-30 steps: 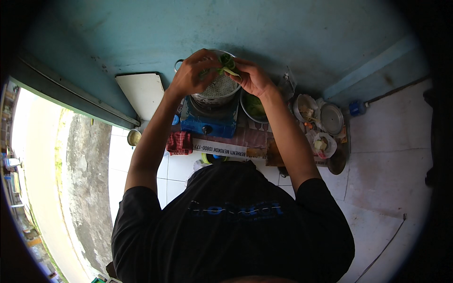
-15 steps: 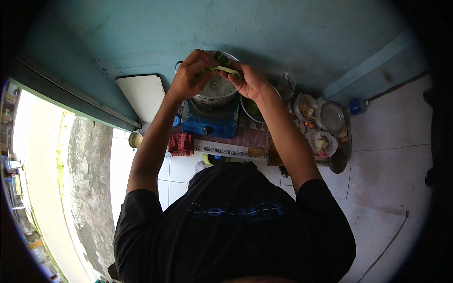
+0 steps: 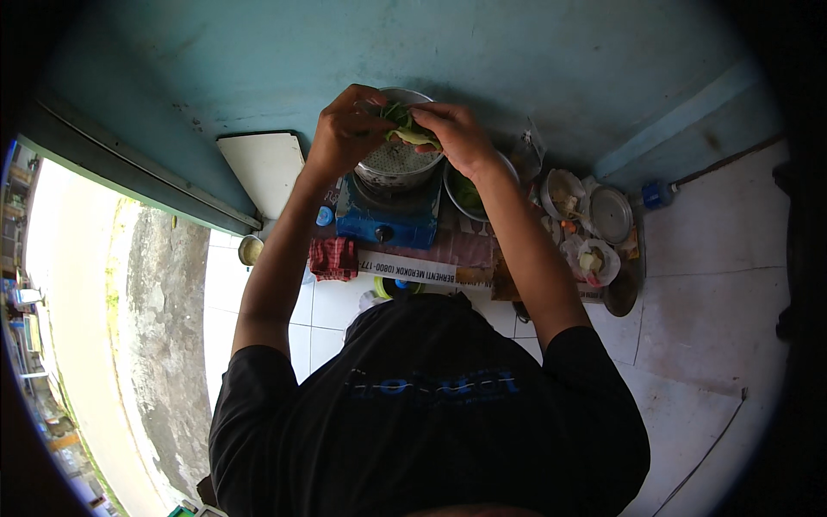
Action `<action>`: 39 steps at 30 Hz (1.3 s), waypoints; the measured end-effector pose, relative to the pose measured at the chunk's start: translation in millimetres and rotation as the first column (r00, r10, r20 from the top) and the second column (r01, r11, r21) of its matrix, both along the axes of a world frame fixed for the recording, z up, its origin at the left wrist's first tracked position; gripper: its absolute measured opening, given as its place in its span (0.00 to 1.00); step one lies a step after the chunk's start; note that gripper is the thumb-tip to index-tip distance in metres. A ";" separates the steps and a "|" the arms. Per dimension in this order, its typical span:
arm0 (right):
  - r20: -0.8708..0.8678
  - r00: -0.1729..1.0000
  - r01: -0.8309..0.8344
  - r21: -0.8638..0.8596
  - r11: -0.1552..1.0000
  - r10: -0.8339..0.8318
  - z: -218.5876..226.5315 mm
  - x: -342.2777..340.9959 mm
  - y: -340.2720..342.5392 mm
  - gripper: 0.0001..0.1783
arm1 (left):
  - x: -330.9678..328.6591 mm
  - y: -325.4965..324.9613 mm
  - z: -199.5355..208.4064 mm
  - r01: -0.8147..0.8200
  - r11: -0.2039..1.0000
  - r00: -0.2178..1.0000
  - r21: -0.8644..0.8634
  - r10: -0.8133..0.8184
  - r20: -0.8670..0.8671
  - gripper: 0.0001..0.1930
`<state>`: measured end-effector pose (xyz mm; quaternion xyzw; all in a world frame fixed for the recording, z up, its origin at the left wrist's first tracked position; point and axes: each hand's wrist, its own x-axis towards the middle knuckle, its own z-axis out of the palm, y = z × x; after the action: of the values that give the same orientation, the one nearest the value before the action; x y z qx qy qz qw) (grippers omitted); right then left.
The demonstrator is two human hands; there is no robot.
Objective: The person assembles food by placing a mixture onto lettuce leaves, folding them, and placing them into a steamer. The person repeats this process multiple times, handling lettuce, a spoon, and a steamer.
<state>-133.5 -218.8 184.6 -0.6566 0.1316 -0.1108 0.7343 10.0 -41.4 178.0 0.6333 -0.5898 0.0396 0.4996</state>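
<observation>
Both my hands meet above a round metal pot [image 3: 398, 165] with a perforated steamer plate inside. A bundle of green leaves [image 3: 415, 136] with a pale rib is pinched between them. My left hand [image 3: 349, 129] closes on the leaves' left side, its fingertips near the middle of the bundle. From the right, my right hand [image 3: 457, 133] grips the other side with thumb and fingers. Under the pot stands a blue stove [image 3: 388, 224] with a black knob. Right of it, partly behind my right wrist, a metal bowl [image 3: 463, 200] holds more green leaves.
A red checked cloth [image 3: 333, 259] lies left of the stove's front. A white board [image 3: 263, 172] leans on the wall. To the right are a round metal lid [image 3: 612, 215], a plastic bag with pale food [image 3: 593, 261] and a blue bottle [image 3: 657, 195]. A small pan [image 3: 251, 250] sits far left.
The leaves are now bunched and folded more tightly between my hands. My right hand has shifted slightly up and right, its fingers now bent over the bundle. The view has shifted slightly.
</observation>
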 end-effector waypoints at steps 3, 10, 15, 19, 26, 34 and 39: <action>0.008 1.000 0.014 -0.015 1.000 -0.014 1.9 -2.3 -0.7 0.17 | -3.7 -1.8 6.6 -0.007 0.997 0.959 -0.073 0.028 0.284 0.17; -0.037 0.999 0.007 -0.040 0.999 -0.009 7.6 -10.9 2.4 0.17 | -11.6 5.0 14.6 0.022 0.999 0.970 0.033 -0.029 0.241 0.19; -0.005 0.999 -0.038 -0.160 0.986 0.038 4.1 -12.2 0.1 0.18 | -12.1 2.8 24.7 0.157 0.973 0.953 0.169 -0.194 0.233 0.19; 0.006 1.000 -0.026 -0.270 0.963 0.028 0.6 -13.5 -1.1 0.18 | -16.3 0.0 28.3 0.210 0.961 0.954 0.182 -0.242 0.179 0.16; 0.009 1.000 -0.014 -0.273 0.962 0.017 -3.7 -18.6 1.4 0.16 | -7.8 -6.9 22.8 0.264 0.910 0.879 0.318 -0.091 -0.469 0.20; 0.079 0.997 0.037 -0.422 0.906 -0.004 -11.0 -17.7 0.9 0.15 | -9.3 -6.4 -4.6 0.460 0.880 0.436 0.121 -0.105 -0.894 0.21; 0.006 1.000 0.001 -0.392 0.920 0.002 -10.4 -18.1 1.0 0.15 | -15.3 -8.0 -15.6 0.422 0.905 0.324 0.051 -0.098 -0.941 0.19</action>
<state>-151.5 -217.8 174.2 -0.7898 0.1041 -0.1369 0.5887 -5.3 -49.4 162.4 0.5059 -0.3019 -0.4887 0.6435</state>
